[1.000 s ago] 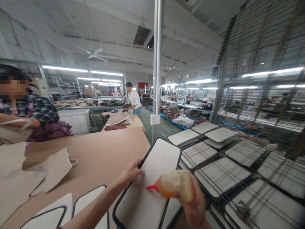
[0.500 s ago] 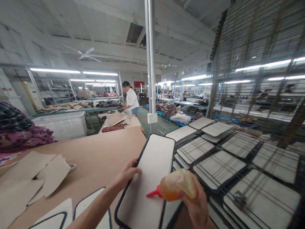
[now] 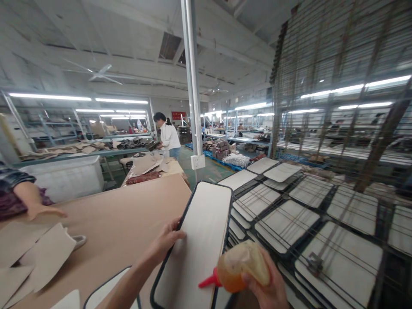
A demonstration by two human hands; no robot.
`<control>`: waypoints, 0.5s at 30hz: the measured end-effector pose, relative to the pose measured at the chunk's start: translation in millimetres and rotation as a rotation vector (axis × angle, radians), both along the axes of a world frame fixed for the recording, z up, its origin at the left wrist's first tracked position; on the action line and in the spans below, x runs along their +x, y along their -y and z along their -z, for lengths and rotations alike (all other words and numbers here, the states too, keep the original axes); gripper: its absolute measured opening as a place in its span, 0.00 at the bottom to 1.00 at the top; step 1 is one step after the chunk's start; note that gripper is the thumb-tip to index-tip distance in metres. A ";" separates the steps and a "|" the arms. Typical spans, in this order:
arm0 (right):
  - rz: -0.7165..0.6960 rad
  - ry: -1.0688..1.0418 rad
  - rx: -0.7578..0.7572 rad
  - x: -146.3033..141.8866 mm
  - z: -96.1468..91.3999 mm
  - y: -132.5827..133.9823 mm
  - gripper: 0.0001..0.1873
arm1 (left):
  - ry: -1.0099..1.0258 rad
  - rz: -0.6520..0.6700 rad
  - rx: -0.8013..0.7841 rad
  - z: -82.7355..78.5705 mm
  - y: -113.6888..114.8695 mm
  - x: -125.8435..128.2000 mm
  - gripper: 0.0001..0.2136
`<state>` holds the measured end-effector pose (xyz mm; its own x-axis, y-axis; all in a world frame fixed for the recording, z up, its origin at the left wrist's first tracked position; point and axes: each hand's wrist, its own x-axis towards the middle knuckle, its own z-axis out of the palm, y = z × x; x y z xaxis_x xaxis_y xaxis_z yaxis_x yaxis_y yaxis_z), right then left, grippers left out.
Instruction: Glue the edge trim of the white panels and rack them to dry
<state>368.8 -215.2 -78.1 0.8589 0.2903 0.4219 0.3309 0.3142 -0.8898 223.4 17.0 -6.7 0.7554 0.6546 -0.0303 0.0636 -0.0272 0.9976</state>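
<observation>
The big room (image 3: 106, 34) has long lights (image 3: 51, 98) up high. A wire rack (image 3: 322, 77) stands to the right of the board (image 3: 206, 214), with rows of white pads (image 3: 288, 226) down low. A brown surface (image 3: 128, 201) is to the left of the board, with tan scraps (image 3: 53, 259) on it. A co-worker's hand (image 3: 43, 211) is by the scraps, well apart from the board.

The board is long and flat, with round corners, a smooth white face and a dark rim. It slopes in front of the person. The left hand (image 3: 165, 240) has its fingers closed on the board's left edge, thumb on top. The right hand (image 3: 270, 279) grips a see-through bottle (image 3: 240, 264) over the board's near right edge. It looks soft, with orange-brown stuff inside. Its thin red tip (image 3: 209, 280) points at the board's face; I cannot tell if it touches.

The step in hand seems to be putting glue on the board. The next move calls for a steady board and a light squeeze.
</observation>
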 end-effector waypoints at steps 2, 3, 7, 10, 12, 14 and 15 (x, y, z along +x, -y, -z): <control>0.080 0.006 -0.015 9.5 -6.2 0.5 0.33 | -0.007 0.033 -0.014 -1.4 1.3 3.8 0.22; 0.161 0.008 0.001 22.1 -12.1 -0.7 0.33 | -0.008 0.059 -0.022 -2.4 2.8 5.8 0.22; 0.358 -0.002 0.026 69.9 -30.7 -4.6 0.37 | -0.002 0.143 -0.047 -3.7 10.2 17.5 0.22; 0.301 -0.004 -0.017 53.9 -22.3 2.6 0.36 | 0.014 0.156 -0.060 0.5 13.2 29.2 0.22; 0.186 -0.011 -0.056 28.0 -12.0 11.3 0.33 | 0.006 0.143 -0.063 4.5 14.3 35.9 0.22; 0.058 -0.078 -0.004 11.5 -9.8 18.2 0.33 | -0.003 0.141 -0.052 7.8 16.6 40.6 0.22; 0.054 -0.085 0.009 10.8 -13.8 19.9 0.34 | -0.003 0.155 -0.040 8.8 18.7 42.4 0.22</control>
<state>379.6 -235.2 -64.3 0.9059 0.2394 0.3493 0.2710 0.3062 -0.9126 265.8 -1.7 -15.6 0.8469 0.5287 -0.0563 0.0647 0.0028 0.9979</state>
